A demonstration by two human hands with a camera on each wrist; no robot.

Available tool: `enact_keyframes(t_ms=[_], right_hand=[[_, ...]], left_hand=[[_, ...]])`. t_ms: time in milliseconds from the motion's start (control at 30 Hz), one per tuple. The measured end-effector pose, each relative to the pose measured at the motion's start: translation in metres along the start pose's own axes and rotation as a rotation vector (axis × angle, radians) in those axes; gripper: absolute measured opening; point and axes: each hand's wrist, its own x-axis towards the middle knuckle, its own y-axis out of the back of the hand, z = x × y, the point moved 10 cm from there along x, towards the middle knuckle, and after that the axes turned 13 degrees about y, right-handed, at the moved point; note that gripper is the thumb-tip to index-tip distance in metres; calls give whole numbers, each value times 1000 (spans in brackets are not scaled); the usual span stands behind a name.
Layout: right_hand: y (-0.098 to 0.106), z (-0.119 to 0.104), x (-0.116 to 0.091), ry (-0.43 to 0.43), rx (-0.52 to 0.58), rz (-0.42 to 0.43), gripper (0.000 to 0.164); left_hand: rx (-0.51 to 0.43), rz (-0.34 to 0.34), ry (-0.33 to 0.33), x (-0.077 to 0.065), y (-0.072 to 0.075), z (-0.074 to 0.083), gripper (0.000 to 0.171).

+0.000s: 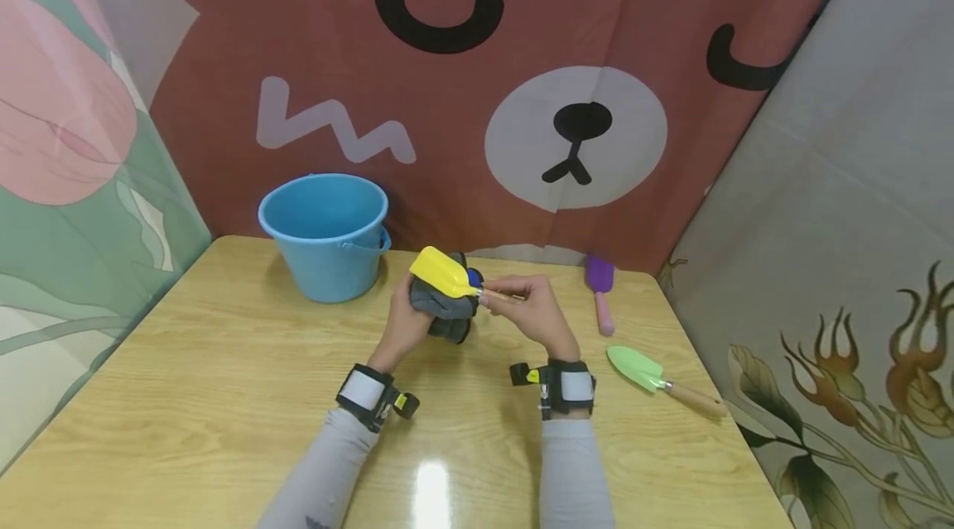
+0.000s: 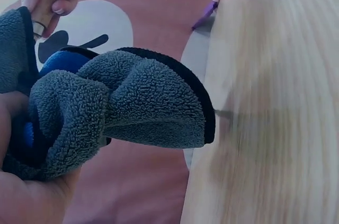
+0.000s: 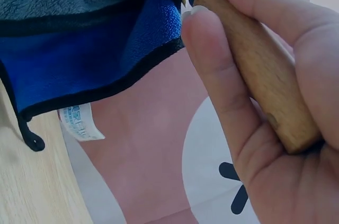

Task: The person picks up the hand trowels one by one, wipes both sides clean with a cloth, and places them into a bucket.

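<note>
My left hand [image 1: 403,320] grips a bunched towel [image 1: 445,305], grey and fluffy on one side and blue on the other, with black edging. Above the table, a small yellow hand shovel [image 1: 441,271] lies across the towel, its scoop pointing left. The right hand [image 1: 538,315] pinches the shovel's wooden handle [image 3: 259,65] between thumb and fingers. In the right wrist view a blue towel flap [image 3: 79,70] hangs down, with a white label and a loop at its corner. The towel hides the scoop in the left wrist view.
A light blue bucket [image 1: 328,264] stands at the back left of the wooden table [image 1: 224,396]. On the right lie a purple shovel [image 1: 600,274] with a pink handle and a green trowel [image 1: 635,367] with a wooden handle. Printed curtains [image 1: 335,32] hang behind and at the sides.
</note>
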Motion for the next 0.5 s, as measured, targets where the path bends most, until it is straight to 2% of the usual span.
enact_keyframes(t_ms=[300, 500], right_hand=[[-1, 5, -2, -18, 31, -9, 22], [-1, 10, -2, -35, 42, -17, 23]], left_hand=[[-95, -2, 52, 0, 3, -1, 42], [-97, 14, 99, -10, 11, 24, 38]])
